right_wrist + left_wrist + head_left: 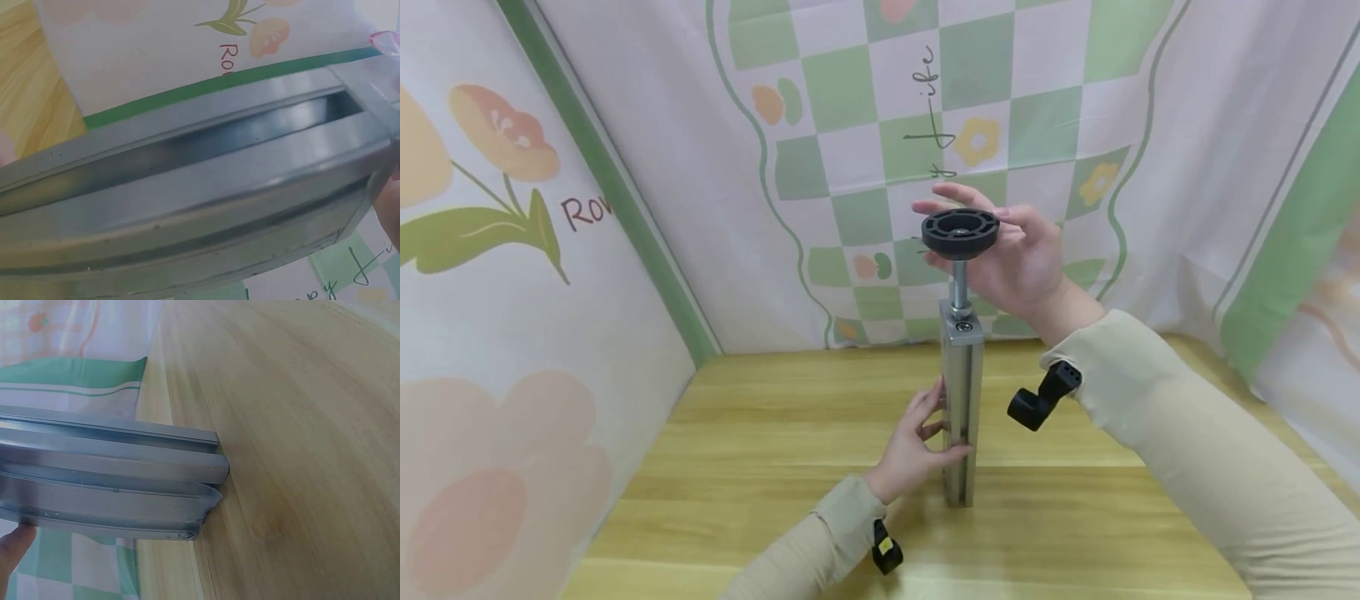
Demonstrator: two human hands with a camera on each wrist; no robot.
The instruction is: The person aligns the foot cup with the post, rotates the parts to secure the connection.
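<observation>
Post: a long silver-grey slotted metal profile, held roughly upright over the pale wood-grain tabletop; its lower end is at or just above the wood, and contact cannot be told for certain.
Upper fittings: a flat silver metal end plate caps the profile; from it rises a silver threaded metal rod with a silver hex nut at its base.
Foot: a black round ribbed disc, dished in the middle, seated on top of the rod.
Left hand: the left hand grasps the profile below mid-length, thumb across the near side, fingers round the left side.
Right hand: the right hand is at the disc, one digit meeting the rim at right, others stretched out behind it; whether it truly grasps the disc cannot be told, the far side being hidden.
Step in hand: judged to be turning or adjusting the disc and rod while the left hand steadies the profile.
Next move: would seem to call for a secure hold on the rim and a twist about the rod's axis, with the profile kept from rotating or tipping.
</observation>
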